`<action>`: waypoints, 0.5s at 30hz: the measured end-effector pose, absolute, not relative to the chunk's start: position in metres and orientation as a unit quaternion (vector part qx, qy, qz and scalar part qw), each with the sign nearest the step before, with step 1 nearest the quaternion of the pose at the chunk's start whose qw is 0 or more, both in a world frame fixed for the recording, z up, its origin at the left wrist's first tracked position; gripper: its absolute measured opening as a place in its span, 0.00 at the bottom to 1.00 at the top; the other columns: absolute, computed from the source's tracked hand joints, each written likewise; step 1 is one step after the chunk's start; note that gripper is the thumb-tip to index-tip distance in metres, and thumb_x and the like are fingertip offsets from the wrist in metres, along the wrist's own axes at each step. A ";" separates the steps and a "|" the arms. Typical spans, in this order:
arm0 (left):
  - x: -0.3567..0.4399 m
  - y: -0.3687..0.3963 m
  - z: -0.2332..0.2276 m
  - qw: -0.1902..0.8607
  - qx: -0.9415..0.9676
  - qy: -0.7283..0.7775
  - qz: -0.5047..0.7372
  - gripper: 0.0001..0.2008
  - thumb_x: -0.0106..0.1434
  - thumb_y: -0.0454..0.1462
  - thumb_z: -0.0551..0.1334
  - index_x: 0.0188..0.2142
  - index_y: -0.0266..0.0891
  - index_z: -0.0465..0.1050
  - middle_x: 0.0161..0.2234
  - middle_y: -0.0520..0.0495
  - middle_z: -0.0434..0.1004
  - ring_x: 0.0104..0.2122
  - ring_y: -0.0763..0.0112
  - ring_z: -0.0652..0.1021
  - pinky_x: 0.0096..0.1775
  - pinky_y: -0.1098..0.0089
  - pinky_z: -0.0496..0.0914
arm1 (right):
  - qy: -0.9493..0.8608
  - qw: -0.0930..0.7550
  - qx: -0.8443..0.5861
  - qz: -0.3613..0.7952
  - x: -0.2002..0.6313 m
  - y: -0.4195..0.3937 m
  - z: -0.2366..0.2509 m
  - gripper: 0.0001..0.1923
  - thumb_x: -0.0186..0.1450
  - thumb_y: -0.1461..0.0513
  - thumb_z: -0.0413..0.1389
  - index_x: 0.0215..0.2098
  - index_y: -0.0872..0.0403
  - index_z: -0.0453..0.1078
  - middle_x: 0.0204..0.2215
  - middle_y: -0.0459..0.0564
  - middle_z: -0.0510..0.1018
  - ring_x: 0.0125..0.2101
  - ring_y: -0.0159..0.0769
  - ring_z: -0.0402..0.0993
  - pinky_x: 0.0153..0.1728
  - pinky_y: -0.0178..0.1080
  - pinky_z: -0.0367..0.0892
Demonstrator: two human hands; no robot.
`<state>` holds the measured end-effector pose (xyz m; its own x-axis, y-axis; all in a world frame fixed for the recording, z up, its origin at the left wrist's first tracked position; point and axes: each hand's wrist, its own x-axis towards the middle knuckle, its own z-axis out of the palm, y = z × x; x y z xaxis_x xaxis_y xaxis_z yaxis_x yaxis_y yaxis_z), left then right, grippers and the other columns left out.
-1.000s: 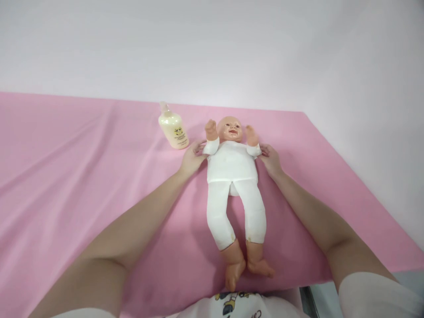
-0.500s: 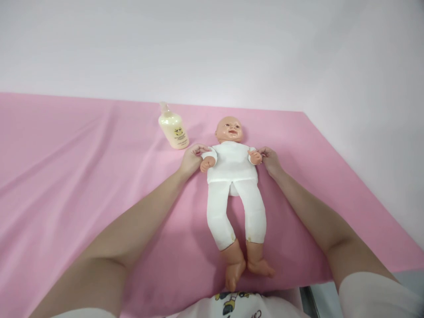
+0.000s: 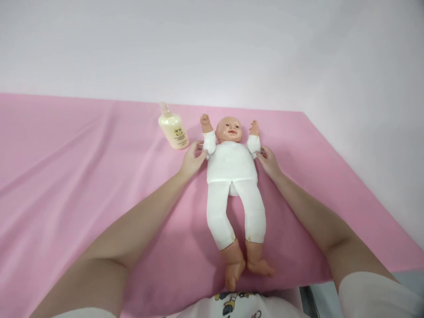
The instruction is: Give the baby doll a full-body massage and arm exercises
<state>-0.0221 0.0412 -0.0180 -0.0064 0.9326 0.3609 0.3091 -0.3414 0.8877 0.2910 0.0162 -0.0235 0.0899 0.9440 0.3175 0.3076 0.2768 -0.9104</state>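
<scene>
- Baby doll [image 3: 232, 176]: lies on its back on the pink cloth [image 3: 82, 176], head toward the far wall, feet toward the person. It wears a white top and white leggings; bare feet cross near the cloth's near edge.
- Doll's arms: both are raised, pointing up beside the head, small fists level with the face.
- Left hand [image 3: 191, 160]: fingers are closed on the doll's upper arm at the white sleeve, on the doll's side nearer the bottle (thumb contact is partly hidden by the sleeve).
- Right hand [image 3: 270, 161]: fingers are pinched on the other sleeve at the doll's opposite upper arm, holding it up likewise.
- Lotion bottle [image 3: 172, 128]: cream-coloured with a pale pump top, stands on the cloth just beyond the left hand, near the doll's raised fist but apart from it.
- Cloth: creased in long folds across the left portion; it ends at a straight edge against the white wall [image 3: 212, 48].
</scene>
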 end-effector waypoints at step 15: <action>-0.026 0.045 -0.020 0.274 0.664 0.543 0.435 0.17 0.65 0.49 0.56 0.40 0.38 0.73 0.39 0.42 0.79 0.39 0.57 0.77 0.49 0.55 0.71 | -0.617 0.512 -0.520 0.294 0.298 0.022 -0.033 0.39 0.63 0.40 0.57 0.66 0.48 0.62 0.67 0.56 0.66 0.67 0.50 0.63 0.69 0.55 0.56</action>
